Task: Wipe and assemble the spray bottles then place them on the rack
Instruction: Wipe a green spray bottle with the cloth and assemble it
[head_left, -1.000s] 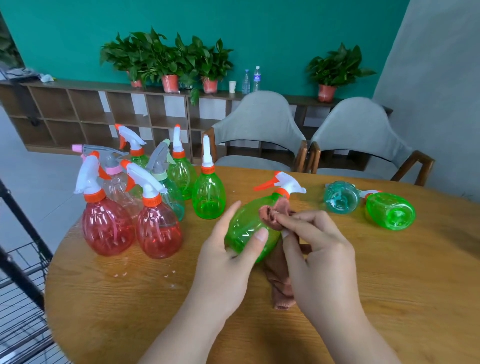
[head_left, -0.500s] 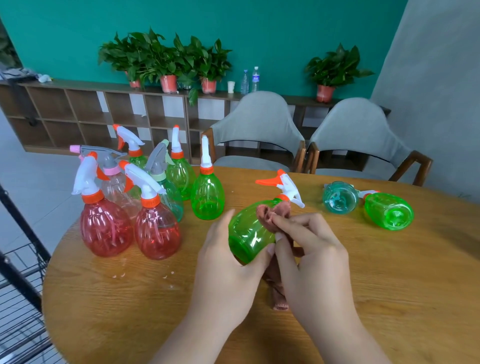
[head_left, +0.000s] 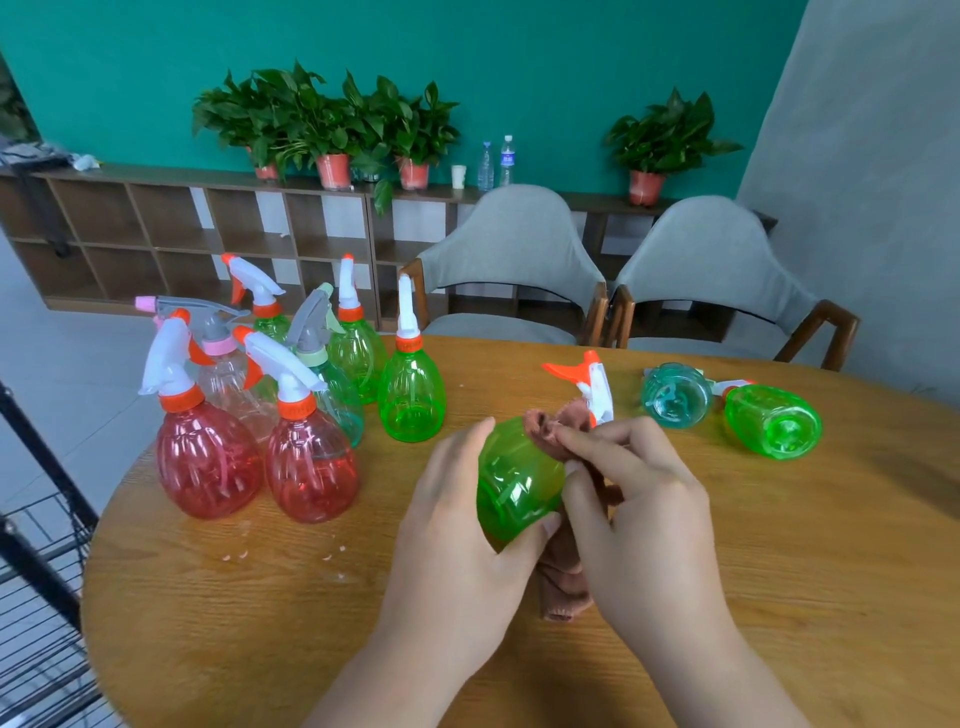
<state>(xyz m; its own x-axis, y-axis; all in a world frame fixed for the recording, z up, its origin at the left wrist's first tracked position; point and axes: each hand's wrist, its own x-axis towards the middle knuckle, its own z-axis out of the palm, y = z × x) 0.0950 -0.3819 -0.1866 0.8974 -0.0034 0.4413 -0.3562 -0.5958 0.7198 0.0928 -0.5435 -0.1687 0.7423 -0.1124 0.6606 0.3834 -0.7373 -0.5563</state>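
2 hands are working 1 green bottle (head_left: 519, 483), mid-frame
left hand (head_left: 457, 535) is gripping its belly, right hand (head_left: 639, 519) is pinching a brown cloth (head_left: 550, 431) against the neck

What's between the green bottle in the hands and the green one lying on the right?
A teal bottle lying on its side, seen in the head view.
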